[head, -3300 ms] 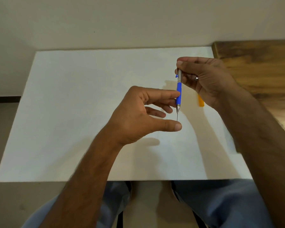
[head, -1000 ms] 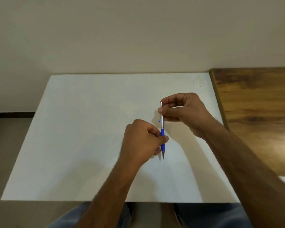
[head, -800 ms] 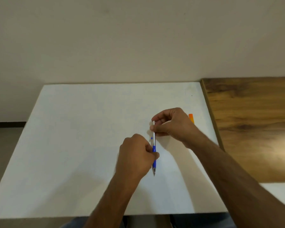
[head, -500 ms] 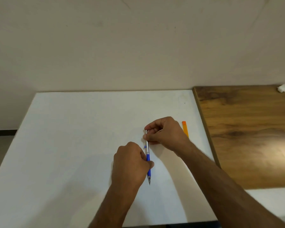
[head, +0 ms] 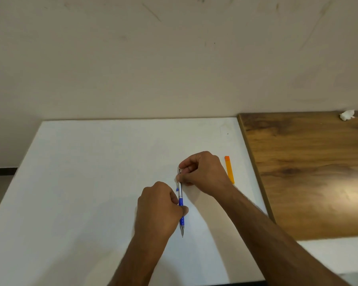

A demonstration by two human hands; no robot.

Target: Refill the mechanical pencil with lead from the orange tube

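The mechanical pencil, silver with a blue grip, stands nearly upright over the white board, tip down. My left hand is closed around its blue grip. My right hand pinches the pencil's top end, and a thin dark line, perhaps a lead, shows between its fingertips just above the barrel. The orange tube lies flat on the board just right of my right hand, with neither hand touching it.
A wooden tabletop adjoins the board's right edge, with a small white crumpled scrap at its far end. A pale wall rises right behind the board.
My left hand went from open at the pencil's tip to closed on the blue grip. Both hands sank toward the board, and the orange tube came out from behind my right hand.
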